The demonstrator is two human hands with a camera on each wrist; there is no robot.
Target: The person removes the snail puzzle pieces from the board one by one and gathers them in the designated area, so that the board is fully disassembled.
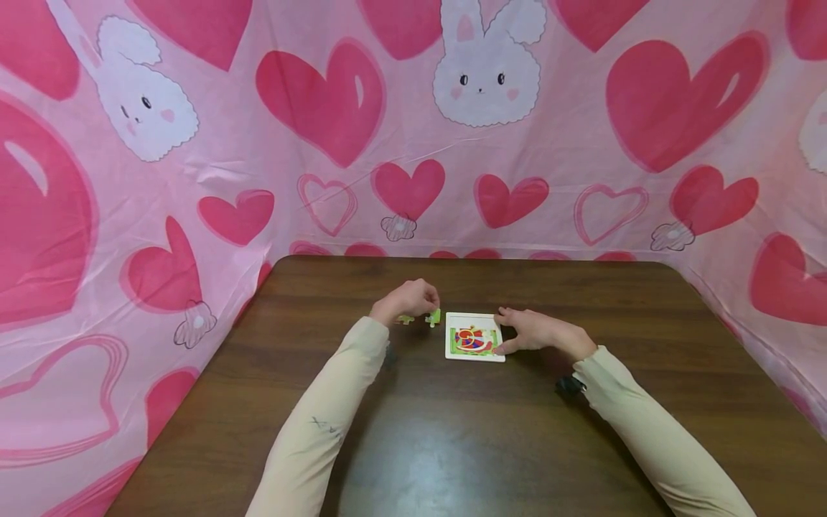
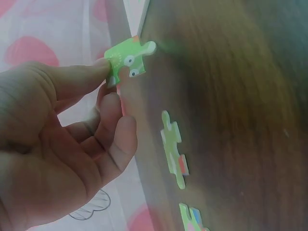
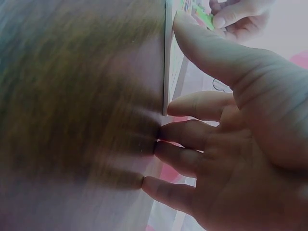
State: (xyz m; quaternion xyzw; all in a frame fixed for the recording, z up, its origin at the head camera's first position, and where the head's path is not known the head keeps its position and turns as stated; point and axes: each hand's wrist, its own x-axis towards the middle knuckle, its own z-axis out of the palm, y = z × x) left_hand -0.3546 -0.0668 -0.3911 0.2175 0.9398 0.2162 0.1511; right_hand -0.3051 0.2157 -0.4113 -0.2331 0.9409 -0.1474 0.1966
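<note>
My left hand (image 1: 428, 304) pinches a green puzzle piece (image 1: 433, 317) between thumb and forefinger, just left of a white-framed puzzle board (image 1: 474, 317) on the brown table (image 1: 452, 431). In the left wrist view the green piece (image 2: 129, 60) carries cartoon eyes and hangs a little above the wood. My right hand (image 1: 510, 332) rests at the board's right edge. Its thumb lies on the board's frame (image 3: 166, 57) and its fingertips (image 3: 161, 132) touch the table.
Two loose green pieces (image 2: 173, 147) (image 2: 192, 219) lie flat on the table by my left hand; one piece (image 1: 405, 319) shows in the head view. A pink cloth (image 1: 323, 108) with hearts and bunnies surrounds the table on three sides.
</note>
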